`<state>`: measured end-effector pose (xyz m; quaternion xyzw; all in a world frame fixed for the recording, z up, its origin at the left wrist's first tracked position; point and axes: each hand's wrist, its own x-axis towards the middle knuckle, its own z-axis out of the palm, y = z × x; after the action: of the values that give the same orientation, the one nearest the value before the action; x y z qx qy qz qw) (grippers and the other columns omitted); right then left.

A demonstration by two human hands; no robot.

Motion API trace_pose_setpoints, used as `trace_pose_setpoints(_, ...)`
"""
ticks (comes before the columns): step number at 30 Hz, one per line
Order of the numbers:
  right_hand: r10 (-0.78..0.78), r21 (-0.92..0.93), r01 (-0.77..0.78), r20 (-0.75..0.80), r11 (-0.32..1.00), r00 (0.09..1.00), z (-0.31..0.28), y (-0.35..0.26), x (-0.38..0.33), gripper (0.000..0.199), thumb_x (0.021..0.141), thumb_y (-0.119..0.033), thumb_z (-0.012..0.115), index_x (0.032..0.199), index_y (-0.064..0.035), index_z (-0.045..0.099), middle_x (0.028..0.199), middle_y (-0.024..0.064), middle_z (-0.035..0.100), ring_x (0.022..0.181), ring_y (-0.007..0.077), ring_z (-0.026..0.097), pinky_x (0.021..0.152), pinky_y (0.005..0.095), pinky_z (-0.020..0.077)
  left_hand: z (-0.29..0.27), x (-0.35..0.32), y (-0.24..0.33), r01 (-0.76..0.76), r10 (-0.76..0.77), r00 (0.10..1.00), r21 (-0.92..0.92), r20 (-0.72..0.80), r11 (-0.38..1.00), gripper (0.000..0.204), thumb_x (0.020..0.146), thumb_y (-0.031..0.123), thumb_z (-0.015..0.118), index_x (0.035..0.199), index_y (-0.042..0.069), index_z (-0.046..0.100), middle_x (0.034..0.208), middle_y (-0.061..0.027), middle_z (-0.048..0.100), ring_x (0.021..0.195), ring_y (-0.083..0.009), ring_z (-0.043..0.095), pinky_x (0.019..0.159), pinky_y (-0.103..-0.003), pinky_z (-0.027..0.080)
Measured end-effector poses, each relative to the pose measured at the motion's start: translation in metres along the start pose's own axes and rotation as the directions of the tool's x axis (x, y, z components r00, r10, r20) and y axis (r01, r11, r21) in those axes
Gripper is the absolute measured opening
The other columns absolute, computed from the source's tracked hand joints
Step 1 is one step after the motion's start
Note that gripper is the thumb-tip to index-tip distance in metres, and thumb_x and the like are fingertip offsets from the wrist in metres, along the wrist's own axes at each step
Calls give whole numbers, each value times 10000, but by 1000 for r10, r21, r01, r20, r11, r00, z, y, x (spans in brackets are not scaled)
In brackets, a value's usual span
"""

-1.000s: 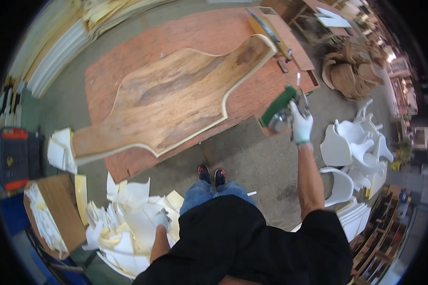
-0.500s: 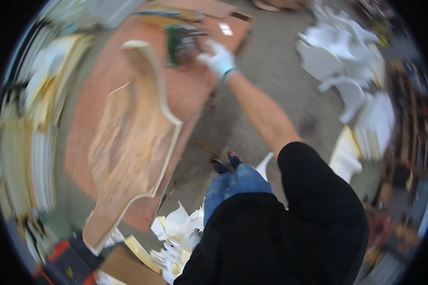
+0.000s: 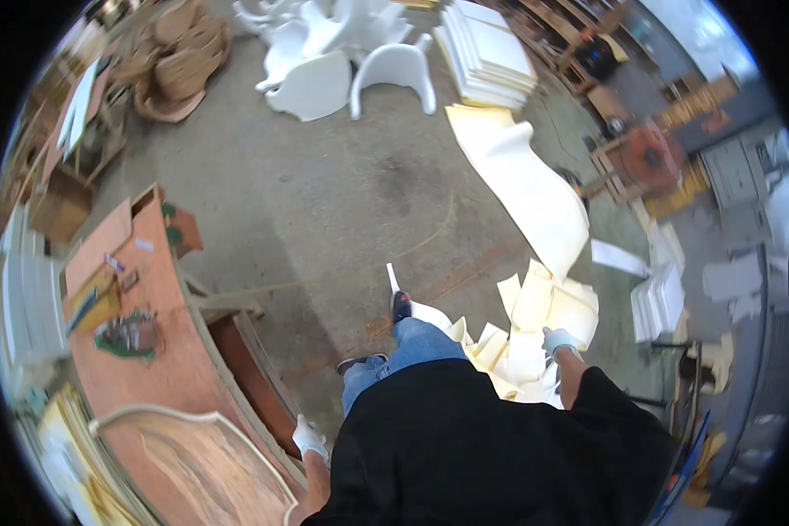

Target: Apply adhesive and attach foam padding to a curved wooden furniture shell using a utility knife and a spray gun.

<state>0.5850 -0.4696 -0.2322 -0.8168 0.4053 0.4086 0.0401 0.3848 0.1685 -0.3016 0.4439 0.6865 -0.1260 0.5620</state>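
My left hand, in a white glove, hangs low beside the edge of the reddish workbench. Its fingers are loosely apart, and no object shows in them. My right hand, gloved too, is out at my right side above cut cream-and-white sheet scraps on the floor. Its fingers look slightly bent, with nothing visible in them. On the bench, near my left hand, lies a curved wooden panel with a pale rim. Farther along sits a green and grey tool, whose exact kind I cannot make out.
White curved chair shells lie ahead on the concrete floor. Stacked white sheets and a long white curved sheet are at the right. Brown moulded shells stand far left. A red round machine part is far right.
My view has turned right, away from the bench. My right hand has moved from beside the green and grey tool to my right side. My left hand now shows by the bench.
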Motion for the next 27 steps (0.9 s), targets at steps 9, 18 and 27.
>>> trace_pose_setpoints(9,-390,-126,371,-212,920,896,151,46,87,354,955,-327,472,1045,-103,732,1094,232,705,1043,402,672,961,493,509,184,39,100,-253,254,949,-26,187,967,241,908,-32,498,979,77,701,844,-80,674,597,-165,579,512,-306,483)
trace_pose_setpoints(18,123,562,-35,-119,826,985,2,47,185,612,993,-528,429,900,-10,742,892,221,727,872,371,703,850,469,521,394,16,112,-359,209,899,375,384,855,93,942,106,581,976,92,667,725,-43,635,599,-178,592,528,-344,479)
trace_pose_setpoints(27,-69,548,562,-675,619,735,-234,-75,251,403,999,-388,527,885,-52,718,802,189,697,775,366,662,759,455,504,667,7,198,-621,287,391,481,874,-619,381,996,368,515,1046,36,694,1008,-214,698,957,-408,651,899,-457,503)
